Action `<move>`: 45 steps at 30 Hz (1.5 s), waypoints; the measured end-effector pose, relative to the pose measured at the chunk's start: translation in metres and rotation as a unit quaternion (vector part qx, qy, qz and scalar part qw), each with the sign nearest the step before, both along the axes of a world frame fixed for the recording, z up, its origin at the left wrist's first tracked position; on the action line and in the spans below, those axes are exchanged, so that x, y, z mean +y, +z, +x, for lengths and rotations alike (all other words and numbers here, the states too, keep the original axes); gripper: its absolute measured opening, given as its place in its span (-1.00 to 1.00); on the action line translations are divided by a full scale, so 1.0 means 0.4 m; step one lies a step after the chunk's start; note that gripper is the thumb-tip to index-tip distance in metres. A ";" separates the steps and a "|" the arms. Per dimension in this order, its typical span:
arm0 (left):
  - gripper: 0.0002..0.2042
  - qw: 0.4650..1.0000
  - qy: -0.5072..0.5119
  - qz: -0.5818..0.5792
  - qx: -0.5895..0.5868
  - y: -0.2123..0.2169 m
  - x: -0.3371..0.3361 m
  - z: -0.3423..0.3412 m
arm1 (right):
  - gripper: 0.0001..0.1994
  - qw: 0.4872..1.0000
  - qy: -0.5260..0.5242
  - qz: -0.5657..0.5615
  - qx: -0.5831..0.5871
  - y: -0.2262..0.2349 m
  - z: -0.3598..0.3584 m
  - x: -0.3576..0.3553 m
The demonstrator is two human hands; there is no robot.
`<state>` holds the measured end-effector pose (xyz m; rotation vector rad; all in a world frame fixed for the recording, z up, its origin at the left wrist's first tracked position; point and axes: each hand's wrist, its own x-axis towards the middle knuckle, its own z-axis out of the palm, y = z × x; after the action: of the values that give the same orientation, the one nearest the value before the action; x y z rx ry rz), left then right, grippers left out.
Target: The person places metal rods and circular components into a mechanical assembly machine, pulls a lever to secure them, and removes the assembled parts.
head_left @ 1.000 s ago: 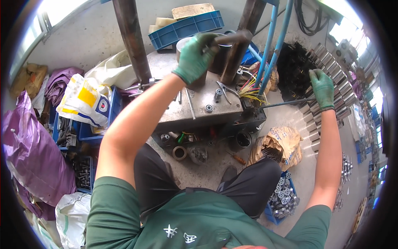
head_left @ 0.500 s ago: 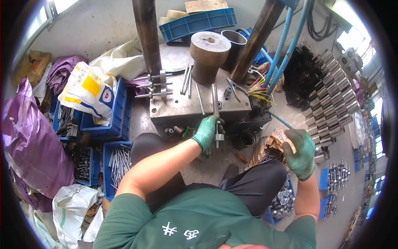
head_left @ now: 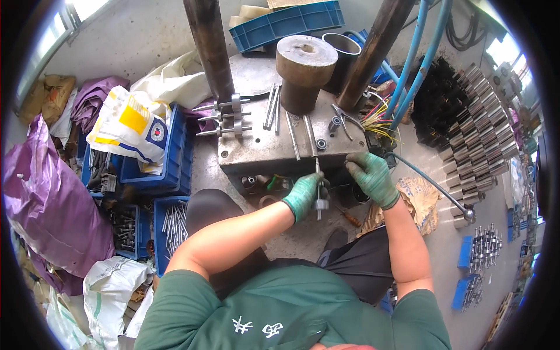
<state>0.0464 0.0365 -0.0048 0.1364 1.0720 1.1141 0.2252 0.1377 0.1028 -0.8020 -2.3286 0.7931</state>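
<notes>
My left hand [head_left: 306, 195], in a green glove, is closed round a slim metal shaft [head_left: 318, 166]. A toothed collar [head_left: 321, 205] sits on its lower end, below my fingers. The shaft's upper end points at the front edge of the steel press block [head_left: 268, 153]. To its right, my gloved right hand [head_left: 373, 177] hovers by the block's front corner, fingers partly curled and a little apart, with nothing seen in them. A metal ring [head_left: 321, 144] and a short cylinder [head_left: 335, 123] rest on the block, near a bar [head_left: 311, 134] and a pair of pliers [head_left: 348, 123].
A thick round ram [head_left: 304, 64] stands between two dark columns. Several shafts [head_left: 236, 116] lie at the block's left. A ball-ended lever [head_left: 434, 182] juts out at right, before stacked metal cylinders [head_left: 478, 122]. Blue crates [head_left: 165, 157] and a purple sack [head_left: 52, 216] fill the left.
My right hand has left the lever and moved left towards the block. My left hand still holds the shaft, slightly lower and to the right. The view has shifted a little.
</notes>
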 end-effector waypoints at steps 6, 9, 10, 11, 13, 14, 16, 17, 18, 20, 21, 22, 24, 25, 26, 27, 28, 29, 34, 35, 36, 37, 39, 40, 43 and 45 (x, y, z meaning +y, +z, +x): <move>-0.75 0.742 -0.124 0.368 0.546 0.131 -0.141 -0.072 | -0.78 1.000 -0.021 0.001 -0.020 0.021 -0.017 0.039; -0.79 0.753 0.028 0.387 0.532 0.196 -0.131 -0.157 | -0.77 1.000 -0.015 0.004 -0.011 0.019 -0.028 0.046; -0.81 0.823 0.119 0.385 0.400 0.201 -0.118 -0.194 | -0.76 1.000 -0.013 0.005 -0.009 0.023 -0.035 0.045; -0.81 0.850 0.172 0.338 0.365 0.218 -0.109 -0.239 | -0.75 0.999 -0.018 -0.023 -0.019 0.028 -0.037 0.044; -0.79 0.871 0.277 0.267 0.306 0.236 -0.093 -0.338 | -0.76 0.999 -0.017 -0.025 -0.020 0.035 -0.049 0.039; -0.78 0.872 0.338 0.243 0.259 0.236 -0.083 -0.379 | -0.76 0.999 -0.018 -0.022 -0.025 0.032 -0.050 0.039; -0.86 0.876 0.412 0.217 0.124 0.203 -0.069 -0.469 | -0.76 0.999 -0.014 -0.013 -0.034 0.030 -0.059 0.043; -0.88 0.872 0.443 0.201 0.054 0.177 -0.060 -0.506 | -0.76 0.999 -0.007 0.005 -0.033 0.022 -0.061 0.049; -0.89 0.868 0.473 0.150 0.006 0.164 -0.046 -0.535 | -0.76 0.999 0.000 0.023 -0.033 0.010 -0.061 0.056; -0.89 0.848 0.522 0.077 -0.052 0.143 -0.022 -0.570 | -0.76 0.999 -0.002 0.024 -0.046 0.007 -0.069 0.059; -0.92 0.853 0.512 0.091 -0.036 0.129 -0.019 -0.580 | -0.76 0.999 0.001 0.027 -0.041 0.001 -0.071 0.060; -0.92 0.853 0.510 0.101 -0.035 0.124 -0.014 -0.578 | -0.76 0.999 0.001 0.032 -0.036 -0.005 -0.068 0.063; -0.91 0.854 0.505 0.117 -0.039 0.116 -0.005 -0.581 | -0.75 0.999 0.003 0.041 -0.031 -0.006 -0.067 0.069; -0.91 0.855 0.502 0.122 -0.044 0.111 -0.006 -0.590 | -0.75 0.998 0.005 0.046 -0.031 -0.005 -0.072 0.069; -0.91 0.856 0.499 0.128 -0.049 0.106 -0.008 -0.597 | -0.75 0.998 0.008 0.051 -0.031 -0.004 -0.075 0.069; -0.91 0.858 0.495 0.128 -0.046 0.099 -0.012 -0.601 | -0.75 0.998 0.008 0.046 -0.034 -0.005 -0.075 0.070; -0.90 0.862 0.488 0.128 -0.043 0.113 -0.016 -0.592 | -0.75 0.998 0.007 0.042 -0.038 -0.008 -0.072 0.072; -0.89 0.866 0.482 0.128 -0.041 0.126 -0.020 -0.580 | -0.75 0.998 0.005 0.038 -0.042 -0.011 -0.067 0.072; -0.88 0.864 0.498 0.060 -0.029 0.139 -0.086 -0.567 | -0.75 0.999 0.003 0.030 -0.017 -0.006 -0.057 0.074; -0.89 0.860 0.497 0.115 0.009 0.149 -0.098 -0.546 | -0.75 1.000 0.001 0.022 -0.008 -0.007 -0.055 0.073; -0.89 0.860 0.495 0.122 0.024 0.153 -0.101 -0.544 | -0.75 1.000 0.000 0.009 -0.015 0.000 -0.053 0.077; -0.88 0.858 0.496 0.129 0.039 0.160 -0.109 -0.540 | -0.75 1.000 0.002 0.014 -0.014 0.004 -0.055 0.076; -0.88 0.842 0.528 0.099 0.048 0.169 -0.102 -0.524 | -0.75 1.000 0.005 0.023 -0.013 0.003 -0.062 0.075; -0.84 0.853 0.512 0.103 0.014 0.165 -0.100 -0.533 | -0.76 1.000 0.003 0.025 -0.011 0.003 -0.065 0.079; -0.79 0.865 0.488 0.118 0.020 0.151 -0.097 -0.518 | -0.76 1.000 0.004 0.022 -0.001 0.000 -0.068 0.080; -0.72 0.864 0.487 0.130 0.001 0.167 -0.096 -0.505 | -0.76 1.000 -0.002 0.022 0.006 -0.003 -0.069 0.085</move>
<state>-0.1557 -0.0021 0.0622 -0.2306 0.9856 2.1746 0.1977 0.1718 0.1016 -0.7810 -2.3245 0.7411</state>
